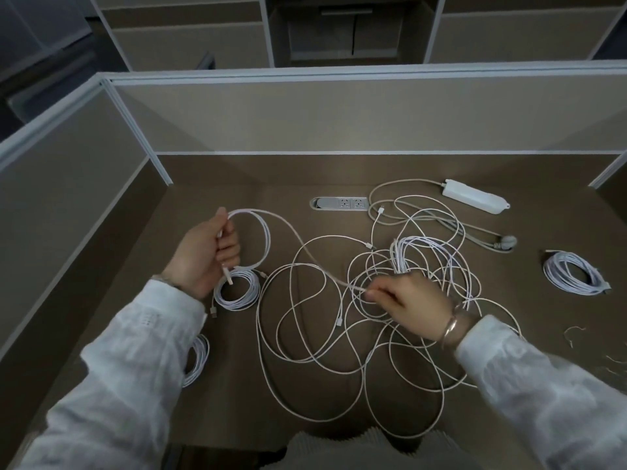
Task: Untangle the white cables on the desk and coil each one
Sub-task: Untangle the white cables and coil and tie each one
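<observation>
My left hand [203, 256] grips a few loops of a white cable [263, 232], raised above the brown desk [237, 385], with the plug end hanging below the fist. That cable runs right and down to my right hand [407, 300], which pinches it over a big tangle of white cables [339, 334] spread across the middle of the desk. A finished coil [237, 293] lies just under my left hand. Another coil [573, 273] lies at the far right, and a third [198, 361] shows partly under my left sleeve.
A white power strip [475, 196] with a grey cord and plug [505, 242] lies at the back right. A built-in socket panel [341, 203] sits in the desk at the back. Partition walls [339, 117] close the desk at back and left. Small wire ties [573, 334] lie at right.
</observation>
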The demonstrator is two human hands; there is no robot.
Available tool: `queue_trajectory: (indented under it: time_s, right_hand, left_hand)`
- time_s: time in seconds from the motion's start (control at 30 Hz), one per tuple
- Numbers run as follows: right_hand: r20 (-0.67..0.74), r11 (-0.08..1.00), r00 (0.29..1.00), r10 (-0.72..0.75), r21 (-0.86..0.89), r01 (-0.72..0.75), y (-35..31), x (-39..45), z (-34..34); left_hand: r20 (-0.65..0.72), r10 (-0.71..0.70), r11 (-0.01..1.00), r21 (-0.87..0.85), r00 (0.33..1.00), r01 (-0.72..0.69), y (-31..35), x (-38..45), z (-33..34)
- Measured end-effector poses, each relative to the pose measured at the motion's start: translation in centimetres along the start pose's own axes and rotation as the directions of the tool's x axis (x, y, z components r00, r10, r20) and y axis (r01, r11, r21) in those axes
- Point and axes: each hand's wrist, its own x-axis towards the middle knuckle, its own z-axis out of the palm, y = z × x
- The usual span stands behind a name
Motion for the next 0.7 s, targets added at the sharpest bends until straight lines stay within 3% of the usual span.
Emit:
queue_trajectory:
  time_s: [0.1, 0.23, 0.33, 0.5, 0.57, 0.7]
  right_hand:
    - [0.063, 0.992, 0.991, -0.121, -0.013, 0.122, -3.8, 0.1, -0.2]
    - [0.041, 0.975, 0.978, -0.206, 0.092, 0.202, -7.1, 0.5, -1.1]
    - [0.028, 0.957, 0.978, -0.205, 0.215, 0.194, -8.2, 1.3, -1.8]
    - [-0.121, 0.899, 0.983, -0.136, 0.402, 0.174, -8.5, 2.2, -3.2]
    - [-0.151, 0.886, 0.985, -0.082, 0.442, 0.142, -8.1, 2.4, -3.8]
    - [-0.227, 0.849, 0.973, 0.044, 0.522, 0.083, -6.9, 2.8, -4.4]
  left_hand:
    - [-0.042, 0.065, 0.992, 0.111, 0.997, -0.06, -1.0, 0.3, 1.4]
    - [-0.012, 0.088, 0.976, 0.199, 0.996, -0.084, -2.0, 0.0, 3.4]
    - [0.036, 0.088, 0.961, 0.26, 0.995, -0.095, -2.8, -0.2, 4.5]
    - [0.123, 0.072, 0.938, 0.33, 0.99, -0.109, -3.8, -0.7, 5.6]
    - [0.192, 0.009, 0.947, 0.314, 0.981, -0.071, -4.1, -1.0, 5.8]
    - [0.327, -0.243, 0.965, 0.179, 0.913, 0.193, -4.0, -1.6, 6.2]
